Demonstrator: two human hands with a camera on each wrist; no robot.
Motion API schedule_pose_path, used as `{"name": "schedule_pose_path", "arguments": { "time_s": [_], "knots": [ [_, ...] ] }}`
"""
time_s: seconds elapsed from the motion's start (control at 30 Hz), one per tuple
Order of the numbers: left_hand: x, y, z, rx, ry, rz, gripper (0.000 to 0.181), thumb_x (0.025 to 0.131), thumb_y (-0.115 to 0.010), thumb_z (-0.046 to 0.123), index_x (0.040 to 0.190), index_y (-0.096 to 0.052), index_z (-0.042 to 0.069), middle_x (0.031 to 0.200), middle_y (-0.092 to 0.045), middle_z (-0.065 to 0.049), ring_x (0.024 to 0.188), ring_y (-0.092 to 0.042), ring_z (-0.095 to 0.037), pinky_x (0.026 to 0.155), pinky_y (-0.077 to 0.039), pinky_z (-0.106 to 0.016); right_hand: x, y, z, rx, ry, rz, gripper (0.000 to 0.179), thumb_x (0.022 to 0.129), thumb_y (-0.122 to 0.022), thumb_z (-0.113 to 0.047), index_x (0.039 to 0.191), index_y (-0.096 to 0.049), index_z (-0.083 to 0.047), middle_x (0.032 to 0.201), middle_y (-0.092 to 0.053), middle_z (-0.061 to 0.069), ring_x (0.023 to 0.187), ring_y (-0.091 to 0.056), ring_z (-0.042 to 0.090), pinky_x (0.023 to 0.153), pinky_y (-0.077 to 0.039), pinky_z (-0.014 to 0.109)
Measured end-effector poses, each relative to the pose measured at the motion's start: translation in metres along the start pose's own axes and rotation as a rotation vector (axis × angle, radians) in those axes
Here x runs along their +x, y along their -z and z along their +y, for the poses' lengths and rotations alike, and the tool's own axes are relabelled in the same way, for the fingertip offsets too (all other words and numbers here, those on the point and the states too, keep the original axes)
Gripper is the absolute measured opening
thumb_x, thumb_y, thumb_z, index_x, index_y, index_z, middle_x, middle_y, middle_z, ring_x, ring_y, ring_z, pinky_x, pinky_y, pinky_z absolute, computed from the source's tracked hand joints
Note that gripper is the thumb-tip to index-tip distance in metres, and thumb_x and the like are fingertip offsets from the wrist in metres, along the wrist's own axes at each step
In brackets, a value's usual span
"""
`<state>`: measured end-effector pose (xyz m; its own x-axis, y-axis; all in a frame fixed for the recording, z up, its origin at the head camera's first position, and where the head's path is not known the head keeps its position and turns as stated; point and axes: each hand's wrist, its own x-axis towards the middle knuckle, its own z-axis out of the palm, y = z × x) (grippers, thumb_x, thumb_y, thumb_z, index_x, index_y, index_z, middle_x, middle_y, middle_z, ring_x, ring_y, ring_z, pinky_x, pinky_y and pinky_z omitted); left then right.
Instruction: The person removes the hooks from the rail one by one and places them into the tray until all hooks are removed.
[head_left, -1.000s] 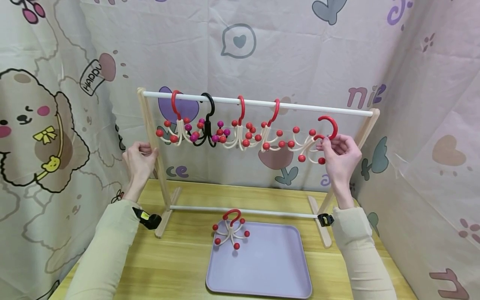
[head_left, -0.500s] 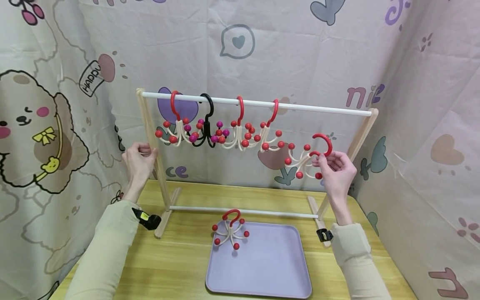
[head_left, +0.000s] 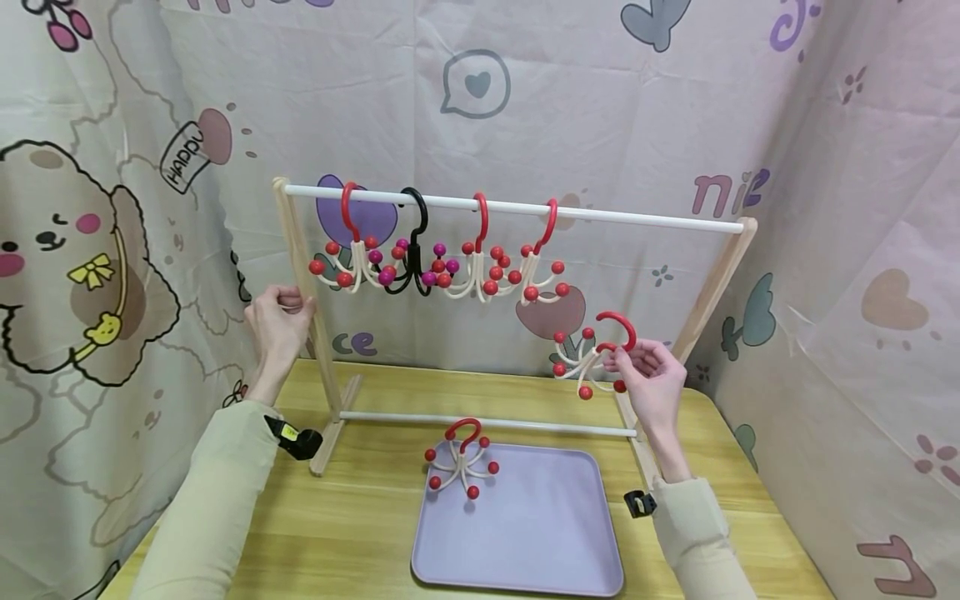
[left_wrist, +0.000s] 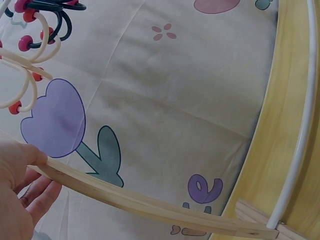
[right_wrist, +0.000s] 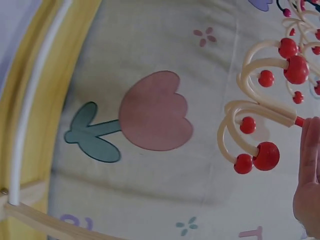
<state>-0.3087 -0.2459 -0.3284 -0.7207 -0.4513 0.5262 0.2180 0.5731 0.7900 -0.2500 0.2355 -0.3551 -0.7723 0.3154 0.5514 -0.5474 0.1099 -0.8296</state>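
While left fingers [left_wrist: 45, 201] grip a wooden post [left_wrist: 130, 200], right fingers [head_left: 662, 357] pinch a red-hooked hanger [head_left: 595, 360].

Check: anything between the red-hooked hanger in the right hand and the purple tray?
Nothing visible clearly blocks it. In the head view the lower white bar crosses between held hanger and tray, but seems low and beyond the tray. The other hanger sits at the far-left corner, off the line.
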Motion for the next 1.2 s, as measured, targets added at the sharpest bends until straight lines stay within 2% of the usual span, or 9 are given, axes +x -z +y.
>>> {"name": "schedule_pose_path", "arguments": {
  "time_s": [0.07, 0.13, 0.27, 0.37, 0.7, 0.83, 0.97, 1.07, 1.2],
  "knots": [
    [0.0, 0.0, 0.0, 0.007, 0.0, 0.003, 0.027, 0.091, -0.068, 0.008, 0.112, -0.064, -0.01, 0.106, -0.071, -0.031, 0.099, -0.061, -0.032, 0.106, -0.034, -0.048, -0.004, 0.001, 0.004, 0.005, -0.024, -0.01, 0.019, 0.09, -0.068, 0.003, 0.101, -0.061, 0.017, 0.077, -0.074, -0.005, 0.063, -0.072, 0.005, 0.061, -0.058, 0.019],
    [0.0, 0.0, -0.001, 0.021, 0.0, 0.006, 0.027, 0.091, -0.069, 0.009, 0.112, -0.065, -0.009, 0.105, -0.072, -0.03, 0.087, -0.06, -0.018, 0.103, -0.038, -0.043, -0.007, 0.003, 0.008, -0.004, -0.038, -0.016, 0.019, 0.09, -0.068, 0.004, 0.101, -0.061, 0.017, 0.077, -0.074, -0.005, 0.063, -0.072, 0.006, 0.061, -0.058, 0.02],
    [0.0, 0.0, -0.001, 0.046, -0.006, 0.01, 0.026, 0.091, -0.07, 0.009, 0.111, -0.066, -0.008, 0.104, -0.073, -0.027, 0.07, -0.044, 0.012, 0.092, -0.04, -0.032, -0.014, 0.006, 0.016, -0.03, -0.077, -0.029, 0.02, 0.091, -0.068, 0.003, 0.102, -0.06, 0.017, 0.075, -0.073, -0.007, 0.063, -0.072, 0.005, 0.06, -0.057, 0.02],
    [-0.001, 0.0, -0.001, 0.05, -0.011, 0.012, 0.026, 0.091, -0.07, 0.009, 0.11, -0.066, -0.008, 0.103, -0.073, -0.028, 0.065, -0.039, 0.018, 0.089, -0.038, -0.027, -0.02, 0.009, 0.023, -0.036, -0.104, -0.045, 0.021, 0.091, -0.067, 0.003, 0.104, -0.06, 0.017, 0.075, -0.074, -0.007, 0.063, -0.072, 0.004, 0.059, -0.057, 0.019],
    [0.0, 0.001, 0.0, 0.046, 0.0, 0.01, 0.027, 0.091, -0.07, 0.01, 0.111, -0.066, -0.008, 0.104, -0.073, -0.027, 0.065, -0.04, 0.017, 0.085, -0.037, -0.024, -0.039, 0.013, 0.045, -0.01, -0.173, -0.119, 0.018, 0.09, -0.067, 0.006, 0.101, -0.059, 0.018, 0.074, -0.075, -0.006, 0.063, -0.072, 0.006, 0.06, -0.058, 0.023],
    [0.0, 0.001, 0.0, 0.049, 0.0, 0.008, 0.027, 0.091, -0.07, 0.01, 0.111, -0.066, -0.008, 0.104, -0.073, -0.027, 0.065, -0.04, 0.017, 0.085, -0.038, -0.025, -0.048, 0.011, 0.053, -0.006, -0.167, -0.183, 0.018, 0.089, -0.066, 0.009, 0.099, -0.057, 0.02, 0.074, -0.075, -0.007, 0.063, -0.072, 0.006, 0.059, -0.059, 0.024],
    [0.0, 0.001, -0.001, 0.047, -0.002, 0.011, 0.027, 0.091, -0.07, 0.009, 0.111, -0.066, -0.008, 0.104, -0.073, -0.028, 0.067, -0.041, 0.014, 0.091, -0.04, -0.032, -0.056, 0.007, 0.06, 0.036, -0.15, -0.245, 0.017, 0.087, -0.065, 0.013, 0.097, -0.054, 0.022, 0.076, -0.075, -0.005, 0.064, -0.072, 0.008, 0.06, -0.06, 0.027],
    [0.0, 0.001, 0.0, 0.046, -0.003, 0.012, 0.027, 0.091, -0.069, 0.009, 0.111, -0.066, -0.008, 0.104, -0.073, -0.028, 0.07, -0.043, 0.009, 0.096, -0.041, -0.038, -0.062, 0.005, 0.065, 0.055, -0.134, -0.292, 0.016, 0.086, -0.065, 0.015, 0.095, -0.054, 0.022, 0.076, -0.074, -0.002, 0.064, -0.073, 0.009, 0.061, -0.06, 0.03],
    [0.0, 0.001, 0.0, 0.046, -0.008, 0.013, 0.027, 0.091, -0.069, 0.01, 0.111, -0.065, -0.008, 0.104, -0.072, -0.028, 0.074, -0.048, 0.0, 0.097, -0.041, -0.042, -0.069, 0.003, 0.071, 0.038, -0.128, -0.36, 0.015, 0.086, -0.066, 0.014, 0.095, -0.056, 0.021, 0.078, -0.074, 0.013, 0.066, -0.073, 0.012, 0.063, -0.06, 0.029]
  ]
}}
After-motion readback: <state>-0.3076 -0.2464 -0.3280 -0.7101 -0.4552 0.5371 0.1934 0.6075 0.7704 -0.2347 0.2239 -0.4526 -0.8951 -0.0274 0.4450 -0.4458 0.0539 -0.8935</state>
